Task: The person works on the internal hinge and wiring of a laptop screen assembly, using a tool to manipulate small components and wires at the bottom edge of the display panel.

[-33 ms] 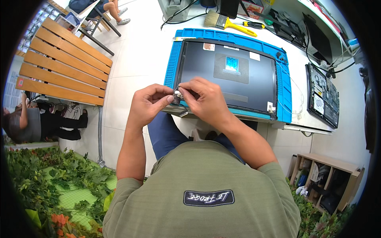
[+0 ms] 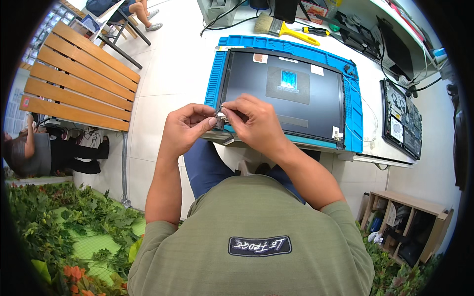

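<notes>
One view, the head camera: we look down on both our hands meeting over the near left corner of a dark panel (image 2: 239,93) lying on a blue mat (image 2: 354,130).
Small metal piece: it sits at that corner, right at our fingertips, partly hidden by them.
Left hand (image 2: 181,130): it comes from the left; thumb and forefinger are drawn close together at the piece's left side. We cannot tell whether they are clamped on it.
Right hand (image 2: 256,123): it reaches over the panel's near left part from the right; thumb and forefinger come together at the piece's upper end. We cannot tell how firmly, if at all, they grip.
Nearer hand: neither clearly; both sets of tips are at the piece, from opposite sides.
Long axis: the piece seems to run toward our body, along the panel's short left side; the panel's own length goes left to right, dipping slightly rightward.
Near edge: the mat and table (image 2: 373,79) end just below the piece, and a short dark cable end (image 2: 228,141) hangs there, above our legs.
Room: leftward we see the pale floor (image 2: 163,81); rightward the flat panel stretches away beyond our right hand.
Far side: a brush (image 2: 269,24) and a screwdriver (image 2: 316,31) lie past the mat, well apart from our fingers.
</notes>
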Demonstrator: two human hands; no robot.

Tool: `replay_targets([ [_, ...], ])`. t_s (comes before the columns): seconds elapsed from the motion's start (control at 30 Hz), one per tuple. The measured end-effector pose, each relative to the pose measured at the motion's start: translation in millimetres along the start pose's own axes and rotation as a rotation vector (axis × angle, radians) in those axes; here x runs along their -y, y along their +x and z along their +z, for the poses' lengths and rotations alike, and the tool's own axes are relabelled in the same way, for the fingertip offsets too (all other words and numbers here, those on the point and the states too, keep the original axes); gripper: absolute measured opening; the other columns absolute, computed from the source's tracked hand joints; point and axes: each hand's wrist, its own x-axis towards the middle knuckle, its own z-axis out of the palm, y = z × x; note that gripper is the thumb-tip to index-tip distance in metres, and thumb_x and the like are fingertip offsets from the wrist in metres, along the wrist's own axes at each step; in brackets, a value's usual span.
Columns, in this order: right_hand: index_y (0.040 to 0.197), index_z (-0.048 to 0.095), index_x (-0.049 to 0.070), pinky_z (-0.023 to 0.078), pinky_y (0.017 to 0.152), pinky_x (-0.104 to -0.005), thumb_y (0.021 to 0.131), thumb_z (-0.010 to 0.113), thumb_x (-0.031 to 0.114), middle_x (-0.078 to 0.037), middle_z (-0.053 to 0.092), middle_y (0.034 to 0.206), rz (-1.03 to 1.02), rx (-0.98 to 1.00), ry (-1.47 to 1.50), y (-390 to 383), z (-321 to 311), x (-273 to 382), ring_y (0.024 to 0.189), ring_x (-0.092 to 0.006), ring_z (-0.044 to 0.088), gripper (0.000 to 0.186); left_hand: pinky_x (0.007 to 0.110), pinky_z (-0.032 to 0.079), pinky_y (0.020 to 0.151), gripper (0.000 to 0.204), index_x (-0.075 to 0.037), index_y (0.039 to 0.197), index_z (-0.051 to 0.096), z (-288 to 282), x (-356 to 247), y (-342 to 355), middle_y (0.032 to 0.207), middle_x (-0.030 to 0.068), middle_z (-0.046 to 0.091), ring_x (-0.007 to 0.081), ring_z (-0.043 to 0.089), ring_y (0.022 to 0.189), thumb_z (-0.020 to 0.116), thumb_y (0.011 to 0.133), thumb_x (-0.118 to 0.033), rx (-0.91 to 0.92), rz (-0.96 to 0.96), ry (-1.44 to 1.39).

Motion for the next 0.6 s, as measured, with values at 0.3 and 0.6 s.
replay_targets([
  [0.3, 0.113, 0.077, -0.007, 0.071, 0.076, -0.0322, 0.109, 0.082, 0.007, -0.015, 0.083, 0.100, 0.506, -0.125, 0.714, 5.2, 12.7, -4.1, 0.090, -0.0184, 0.085, 0.015, 0.033, 0.070, 0.102, 0.067, 0.009, 0.154, 0.067, 20.4, -12.2, -0.8, 0.126, 0.0166, 0.081, 0.0210, 0.083, 0.111, 0.096, 0.094, 0.003, -0.038, 0.152, -0.089],
  [0.6, 0.101, 0.080, -0.002, 0.064, 0.069, -0.0365, 0.107, 0.084, 0.012, -0.014, 0.083, 0.091, 0.352, 0.077, 0.188, -13.9, 4.8, 6.1, 0.078, -0.0213, 0.081, 0.015, 0.033, 0.071, 0.093, 0.028, 0.002, 0.124, 0.088, 13.1, -5.0, 9.4, 0.118, 0.0147, 0.086, 0.0211, 0.085, 0.105, 0.088, 0.097, 0.008, -0.203, 0.403, 0.307],
])
